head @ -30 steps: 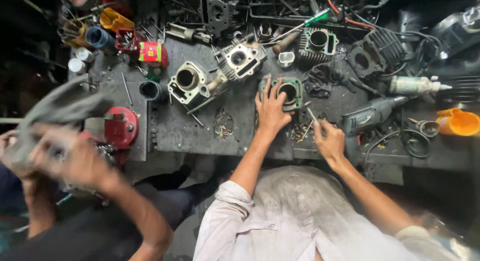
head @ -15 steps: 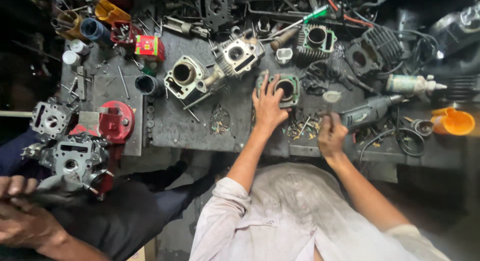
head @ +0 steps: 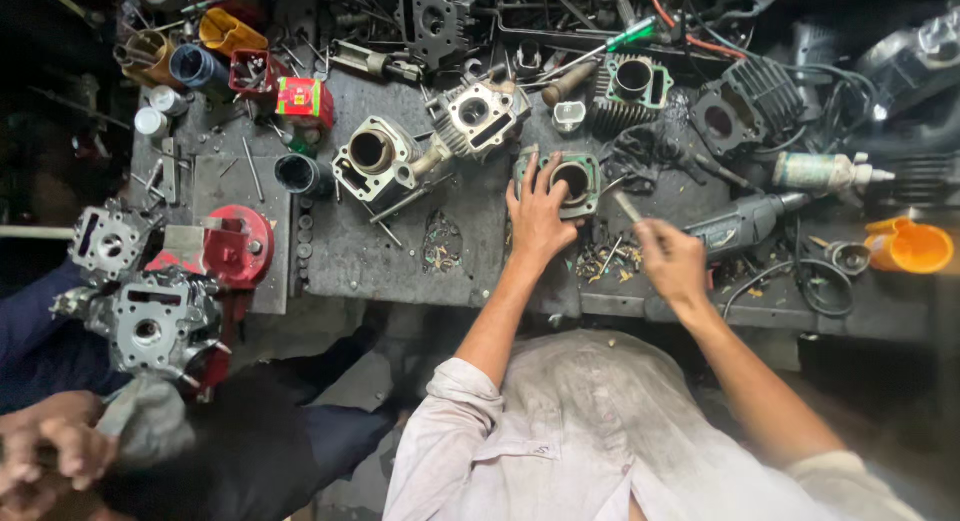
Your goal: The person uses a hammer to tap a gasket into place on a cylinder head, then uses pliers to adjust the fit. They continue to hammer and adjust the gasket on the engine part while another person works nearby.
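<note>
Now left hand (head: 537,216) fingers spread on green cylinder block (head: 577,178), right hand (head: 672,262) fingers clasping thin tool (head: 628,207).

Bare bench (head: 470,196) between cylinder blocks (head: 375,159)

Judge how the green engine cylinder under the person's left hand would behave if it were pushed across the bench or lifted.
The green engine cylinder looks like solid cast metal, so it is probably stiff and heavy for its size. It sits flat and blocky under the left hand, so it would likely slide, not roll. The bench looks grimy, so its surface may be slippery.
</note>
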